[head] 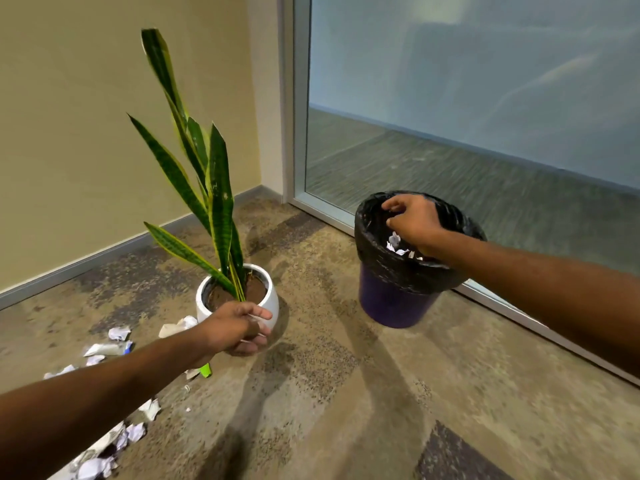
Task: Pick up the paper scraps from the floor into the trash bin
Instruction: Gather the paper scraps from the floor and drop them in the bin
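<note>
Now, right hand (412, 225): yours hangs over the mouth of the trash bin (391, 303), fingers loosely bent and pointing down, thumb apart from them, nothing visible in its grasp.
Left hand (235, 329): yours is low in front of the plant pot (273, 301), fingers curled around a held scrap (255, 317), a sliver of white paper that peeks out under the forefinger.
Trash bin: dark blue, upright on the floor (346, 393) beside the glass wall (450, 98), with a black liner (381, 268) folded over its rim.
Binned scraps (394, 241): white bits lie inside the liner, just under your right hand.
Paper scraps (107, 348): crumpled white pieces lie strewn on the floor at the left, beside and below your left forearm.
Plant pot: white and round, holding a snake plant (218, 188), just behind your left hand.
Green piece (206, 370): on the floor under your left wrist.
</note>
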